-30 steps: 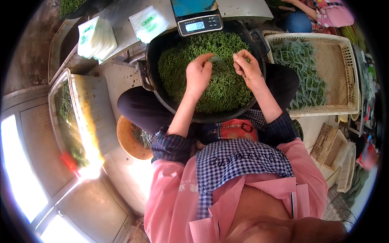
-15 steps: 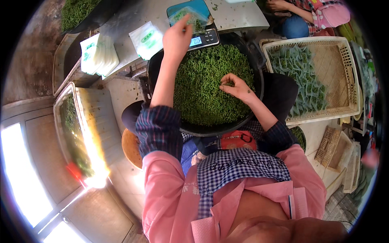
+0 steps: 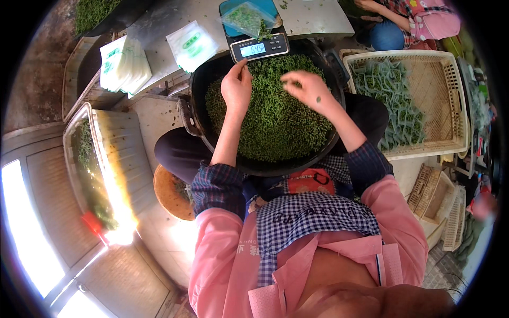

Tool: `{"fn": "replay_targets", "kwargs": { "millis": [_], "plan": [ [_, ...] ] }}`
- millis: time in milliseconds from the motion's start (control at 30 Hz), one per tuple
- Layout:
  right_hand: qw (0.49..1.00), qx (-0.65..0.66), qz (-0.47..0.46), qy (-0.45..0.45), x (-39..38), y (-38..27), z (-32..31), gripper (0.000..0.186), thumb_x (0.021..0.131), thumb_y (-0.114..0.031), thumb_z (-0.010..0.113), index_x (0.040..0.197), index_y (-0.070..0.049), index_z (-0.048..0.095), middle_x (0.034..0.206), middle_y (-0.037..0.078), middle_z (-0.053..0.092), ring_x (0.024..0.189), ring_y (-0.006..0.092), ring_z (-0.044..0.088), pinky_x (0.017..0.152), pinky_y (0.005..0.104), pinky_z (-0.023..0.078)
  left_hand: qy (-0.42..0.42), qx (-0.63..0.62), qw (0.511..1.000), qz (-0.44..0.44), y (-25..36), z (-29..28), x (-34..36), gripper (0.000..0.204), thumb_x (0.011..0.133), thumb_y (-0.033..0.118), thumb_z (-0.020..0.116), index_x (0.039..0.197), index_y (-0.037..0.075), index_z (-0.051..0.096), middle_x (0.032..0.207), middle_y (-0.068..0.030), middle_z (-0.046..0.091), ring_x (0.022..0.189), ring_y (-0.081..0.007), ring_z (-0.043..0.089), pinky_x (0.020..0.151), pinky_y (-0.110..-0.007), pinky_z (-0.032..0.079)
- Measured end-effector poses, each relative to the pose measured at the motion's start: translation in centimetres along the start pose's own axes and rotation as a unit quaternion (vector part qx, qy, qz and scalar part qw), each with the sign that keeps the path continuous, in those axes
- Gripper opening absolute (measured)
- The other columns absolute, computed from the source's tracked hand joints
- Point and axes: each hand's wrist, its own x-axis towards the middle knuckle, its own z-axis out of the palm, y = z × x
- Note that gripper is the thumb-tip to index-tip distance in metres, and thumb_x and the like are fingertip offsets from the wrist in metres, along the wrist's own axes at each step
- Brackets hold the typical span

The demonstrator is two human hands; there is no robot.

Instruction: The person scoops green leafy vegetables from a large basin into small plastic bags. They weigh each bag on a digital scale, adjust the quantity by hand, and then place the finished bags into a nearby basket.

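A wide black basin [image 3: 335, 139] of small green sprigs [image 3: 275, 122], possibly peppercorns, sits between my knees. At its far left edge, just below the scale, is my left hand [image 3: 237, 89]; its thumb and forefinger look apart and nothing shows between them. Over the greens is my right hand [image 3: 310, 91], its fingertips blurred by motion, so any greens in them cannot be made out. The digital scale [image 3: 265, 49] has a lit display. On its blue pan lies a clear bag [image 3: 245, 20] holding greens, and a loose sprig [image 3: 264, 32] sticks out beside it.
Flat printed bags [image 3: 192, 45] and another stack of bags [image 3: 123, 66] lie on the metal table [image 3: 318, 18]. A cream crate [image 3: 442, 106] at right holds rows of filled bags [image 3: 389, 106]. An orange bowl [image 3: 172, 196] stands at left. Another person's arm [image 3: 389, 13] shows at the far right.
My left hand has left the bag and come back toward me, leaving it on the scale. The right hand has risen and moved farther away. The scale's reading has changed.
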Motion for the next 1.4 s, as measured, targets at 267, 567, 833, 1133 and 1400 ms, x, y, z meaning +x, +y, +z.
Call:
{"fn": "replay_targets", "kwargs": {
  "millis": [267,567,833,1133,1400],
  "plan": [
    [0.958,-0.107,-0.05,0.263,11.2,0.4,0.7,0.029,0.087,-0.03,0.06,0.103,-0.006,0.064,0.077,0.011,0.066,0.072,0.0306,0.064,0.06,0.0394,0.049,-0.021,-0.002,1.0,-0.004,1.1,1.3,-1.6,0.025,0.092,0.012,0.054,0.112,0.002,0.064,0.067,-0.0035,0.062,0.06,-0.007,0.055,0.058,-0.024,0.045],
    [0.976,-0.011,-0.007,0.218,11.9,0.9,1.4,0.032,0.085,-0.026,0.06,0.105,-0.001,0.059,0.082,0.015,0.067,0.076,0.0326,0.064,0.066,0.0383,0.05,-0.036,0.016,0.999,-0.027,1.7,1.9,-2.6,0.024,0.089,0.013,0.054,0.108,0.002,0.065,0.069,-0.0108,0.063,0.06,-0.0181,0.061,0.059,-0.032,0.047],
    [0.965,0.092,0.035,0.244,11.9,4.3,1.0,0.035,0.085,-0.03,0.062,0.103,0.001,0.059,0.085,0.013,0.065,0.073,0.0224,0.062,0.067,0.0337,0.048,-0.028,0.043,0.998,0.038,1.8,3.1,-2.3,0.023,0.086,0.012,0.058,0.106,0.004,0.066,0.074,-0.0119,0.063,0.068,-0.0238,0.062,0.066,-0.035,0.048],
    [0.938,0.127,-0.046,0.32,10.2,2.0,0.6,0.015,0.081,-0.01,0.068,0.092,-0.003,0.061,0.068,0.003,0.059,0.061,0.0089,0.053,0.058,0.0262,0.045,0.045,0.371,0.888,0.269,4.1,3.5,0.7,0.036,0.08,0.012,0.06,0.117,0.01,0.06,0.139,-0.0132,0.037,0.131,-0.0402,0.029,0.097,-0.067,0.024],
    [0.925,0.199,-0.01,0.325,9.3,1.5,0.4,0.014,0.084,-0.012,0.065,0.093,-0.001,0.06,0.066,-0.001,0.055,0.059,0.006,0.051,0.054,0.0258,0.043,0.064,0.444,0.833,0.324,3.8,4.7,6.2,0.022,0.078,0.013,0.057,0.097,0.003,0.065,0.142,-0.0123,0.036,0.134,-0.0381,0.027,0.099,-0.068,0.023]
  ]
}}
